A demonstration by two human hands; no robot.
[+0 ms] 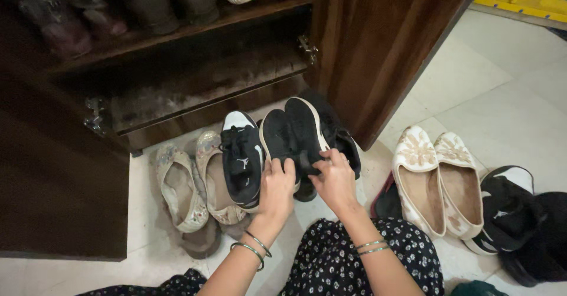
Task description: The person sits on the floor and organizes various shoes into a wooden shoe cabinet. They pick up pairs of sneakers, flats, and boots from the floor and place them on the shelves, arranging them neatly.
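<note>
Both hands close on a pair of black knit sneakers with white soles (pixel 292 136), left hand (pixel 276 188) gripping the near shoe's heel, right hand (pixel 335 181) clasping the other, held just above the pale tiled floor (pixel 472 89) before the open dark wooden shoe cabinet (pixel 366 48). A black-and-white high-top sneaker (pixel 242 157) stands touching them, worn floral flats (pixel 189 184) beside it. Cream embroidered loafers (pixel 437 178) lie apart; the dusty lower shelf (pixel 201 86) looks bare, though shadow hides much.
</note>
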